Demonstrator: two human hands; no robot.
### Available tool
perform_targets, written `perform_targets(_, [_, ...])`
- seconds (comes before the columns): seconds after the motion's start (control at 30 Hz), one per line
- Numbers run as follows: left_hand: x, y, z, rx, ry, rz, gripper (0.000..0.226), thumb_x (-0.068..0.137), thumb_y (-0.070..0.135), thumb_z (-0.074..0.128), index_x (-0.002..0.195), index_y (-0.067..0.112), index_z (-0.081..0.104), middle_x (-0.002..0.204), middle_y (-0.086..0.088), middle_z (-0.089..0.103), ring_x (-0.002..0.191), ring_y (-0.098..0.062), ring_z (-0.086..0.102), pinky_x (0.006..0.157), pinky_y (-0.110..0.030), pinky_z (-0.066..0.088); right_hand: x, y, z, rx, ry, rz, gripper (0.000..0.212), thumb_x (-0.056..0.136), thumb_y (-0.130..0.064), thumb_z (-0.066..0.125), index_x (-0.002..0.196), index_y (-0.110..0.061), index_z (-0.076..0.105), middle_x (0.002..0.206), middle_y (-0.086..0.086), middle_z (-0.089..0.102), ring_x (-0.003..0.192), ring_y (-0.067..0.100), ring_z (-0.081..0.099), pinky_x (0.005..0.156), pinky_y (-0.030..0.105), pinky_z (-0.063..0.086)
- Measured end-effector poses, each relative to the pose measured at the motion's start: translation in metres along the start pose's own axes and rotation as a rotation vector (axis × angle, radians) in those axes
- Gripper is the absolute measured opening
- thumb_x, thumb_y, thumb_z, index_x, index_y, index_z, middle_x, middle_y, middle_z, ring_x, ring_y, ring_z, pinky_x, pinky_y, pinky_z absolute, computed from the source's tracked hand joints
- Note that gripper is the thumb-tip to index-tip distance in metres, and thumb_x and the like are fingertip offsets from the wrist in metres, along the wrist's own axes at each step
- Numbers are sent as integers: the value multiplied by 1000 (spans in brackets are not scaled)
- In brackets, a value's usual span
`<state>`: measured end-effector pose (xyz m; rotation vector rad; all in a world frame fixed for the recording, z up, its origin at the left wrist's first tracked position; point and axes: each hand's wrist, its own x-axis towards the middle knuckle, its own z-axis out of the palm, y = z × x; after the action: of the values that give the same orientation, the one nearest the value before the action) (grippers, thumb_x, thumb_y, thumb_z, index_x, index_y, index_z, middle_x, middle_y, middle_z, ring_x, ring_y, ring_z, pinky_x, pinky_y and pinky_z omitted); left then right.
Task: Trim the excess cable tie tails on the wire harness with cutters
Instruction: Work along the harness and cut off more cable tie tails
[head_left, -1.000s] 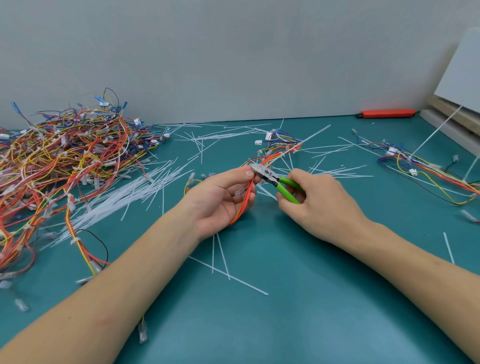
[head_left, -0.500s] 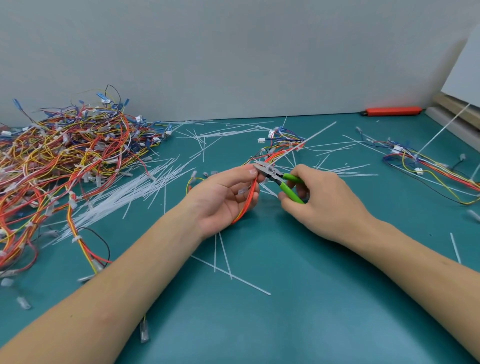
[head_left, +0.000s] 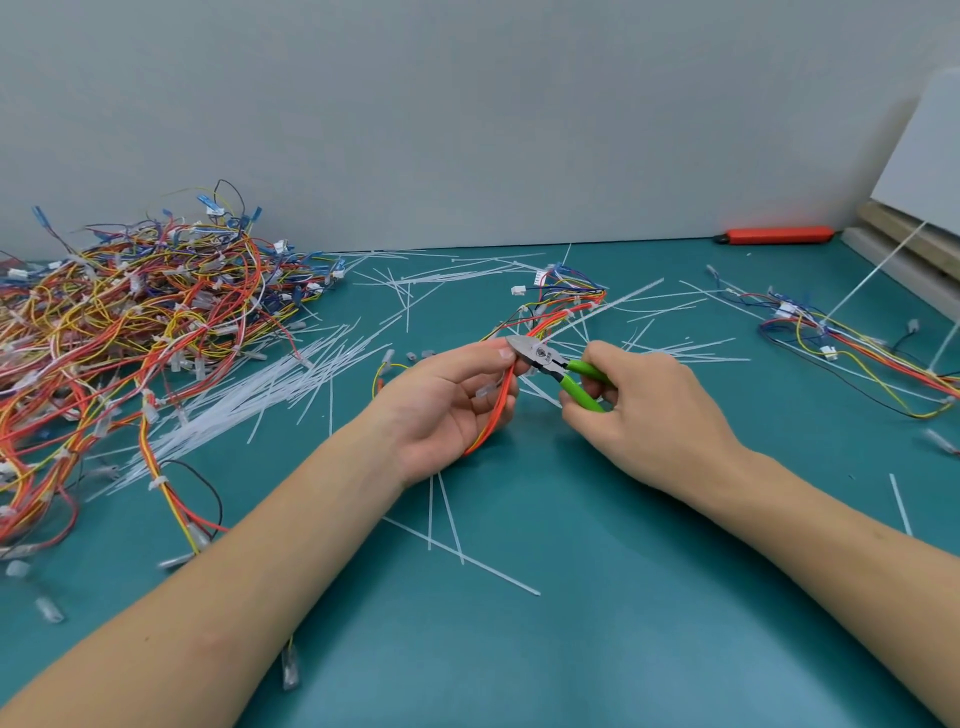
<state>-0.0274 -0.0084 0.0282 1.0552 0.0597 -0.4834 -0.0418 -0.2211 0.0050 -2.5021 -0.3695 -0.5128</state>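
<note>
Since a second earlier, little had moved: my hands stayed together at mid-surface, and I had nudged the cutters (head_left: 550, 361) a touch closer along the harness (head_left: 498, 400), their steel nose reaching my left fingertips.

My left hand (head_left: 447, 410) was curled round the orange and yellow wires, thumb and forefinger pinching them near the top. I held them that way to keep the bundle taut and raised off the surface (head_left: 571, 623), so the tie sat where the blades could reach it. The rest of that harness trailed away behind my hands, toward the wall.

My right hand (head_left: 644, 410) gripped the green handles, fingers wrapped about them, the nose angled up and to the left against the wires. A long white tail (head_left: 613, 306) slanted up and to the right from just beside the nose; I judged it to be the excess I meant to cut, though whether the blades had already closed on it I could not tell.

The big tangle of harnesses (head_left: 130, 332) lay to my left, and another harness (head_left: 852, 348) lay well apart on my right. Loose white offcuts (head_left: 249, 400) were strewn between, lying where cutting would have dropped them, I supposed. An orange tool (head_left: 774, 235) lay by the wall.
</note>
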Motion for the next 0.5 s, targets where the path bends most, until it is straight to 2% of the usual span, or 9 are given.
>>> perform_targets(0.2, [-2,1,-1,50,-39,20,21,77,15,74,96,14,79,89,-2,72,70,-13,62,60,-24,53,2,-1,-2,-1,42,-52,31,87,-42,70,79,-22,47,68,-4,53,67,24,50,62,41,49])
perform_targets(0.4, [-2,1,0,58,-59,23,30,76,16,73,106,14,79,95,-2,73,69,-13,62,61,-24,54,3,-1,-4,-1,88,-115,37,87,-34,75,75,-26,41,64,-12,45,65,17,45,57,36,41])
perform_targets(0.5, [-3,2,1,67,-64,17,27,76,17,73,102,15,81,94,-1,74,70,-13,62,63,-23,55,2,-1,-4,-15,94,-117,35,87,-34,76,76,-25,44,64,-12,45,67,22,46,58,38,43])
